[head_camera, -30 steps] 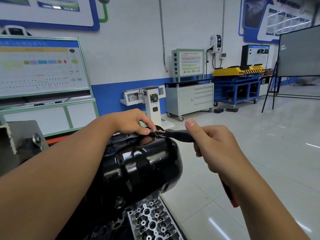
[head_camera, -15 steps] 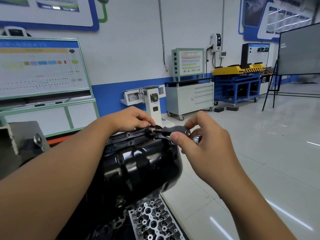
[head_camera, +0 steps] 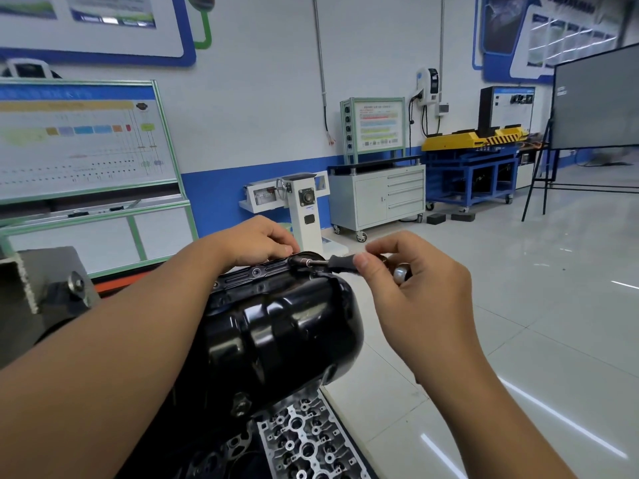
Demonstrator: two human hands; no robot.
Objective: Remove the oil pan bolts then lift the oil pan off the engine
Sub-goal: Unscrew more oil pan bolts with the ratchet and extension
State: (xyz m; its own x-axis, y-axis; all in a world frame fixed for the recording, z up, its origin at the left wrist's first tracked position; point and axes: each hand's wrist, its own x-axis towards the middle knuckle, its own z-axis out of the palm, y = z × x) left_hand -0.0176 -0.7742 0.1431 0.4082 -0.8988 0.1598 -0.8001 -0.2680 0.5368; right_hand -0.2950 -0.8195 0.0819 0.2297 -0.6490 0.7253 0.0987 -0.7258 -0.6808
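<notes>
Nearest the camera, at the bottom edge, the bare metal cylinder head [head_camera: 311, 444] of the engine shows its rows of round bores. Just above it sits the glossy black oil pan [head_camera: 287, 333], bulging toward the viewer and seated on the engine, its flange [head_camera: 256, 273] running along the upper rim with bolt holes visible.

The left hand [head_camera: 256, 242] reaches across from the left and rests at the far corner of the flange, its fingers curled down onto the rim; whether they pinch anything cannot be told.

The right hand [head_camera: 415, 288] holds a black-handled driver [head_camera: 340, 263] pinched between thumb and forefinger, the remaining fingers curled round a shiny metal end [head_camera: 401, 273] of the tool. The driver's silver tip [head_camera: 311, 261] lies level and meets the flange corner right beside the left fingertips.

To the left stands a grey metal engine stand bracket [head_camera: 45, 292]. Farther back is a green-framed training board [head_camera: 83, 140], a small white pedestal stand [head_camera: 301, 205], a grey wheeled drawer cabinet [head_camera: 380, 198] carrying a display panel, a blue frame with a yellow unit [head_camera: 473, 140] on top, and a dark board on an easel [head_camera: 594, 102] at the right, over a pale tiled floor [head_camera: 518, 340].
</notes>
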